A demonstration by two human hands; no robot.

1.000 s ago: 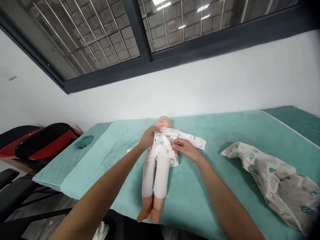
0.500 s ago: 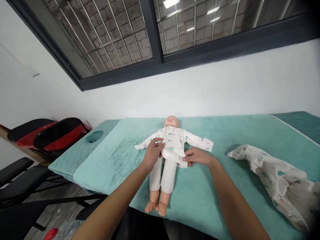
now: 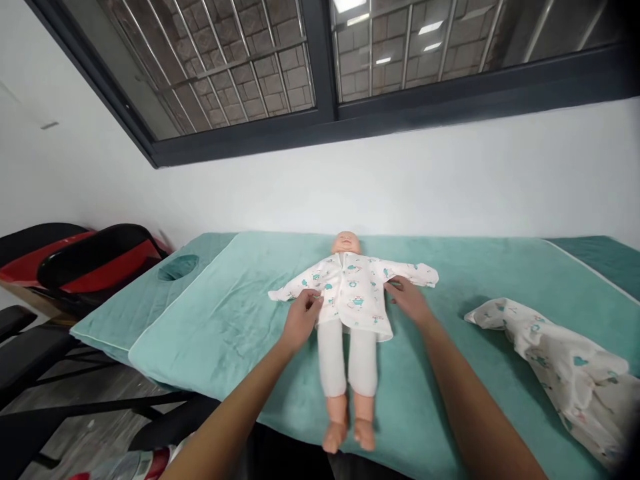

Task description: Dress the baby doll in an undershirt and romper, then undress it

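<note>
A baby doll (image 3: 346,243) lies on its back on a teal padded table (image 3: 235,320), feet toward me. It wears a white printed shirt (image 3: 357,293) and white leggings (image 3: 347,357). My left hand (image 3: 301,317) pinches the shirt's left side near the waist, fingers curled on the cloth. My right hand (image 3: 409,299) lies on the shirt's right side under the sleeve, fingers closed on the fabric edge.
A crumpled printed garment (image 3: 555,360) lies on the table to the right. A face hole (image 3: 177,267) sits in the table's left end. Black and red chairs (image 3: 95,257) stand at the left. A white wall and a barred window rise behind.
Both hands moved apart to the shirt's two sides, and the shirt now lies flatter and more spread over the doll's torso. The view shifted slightly.
</note>
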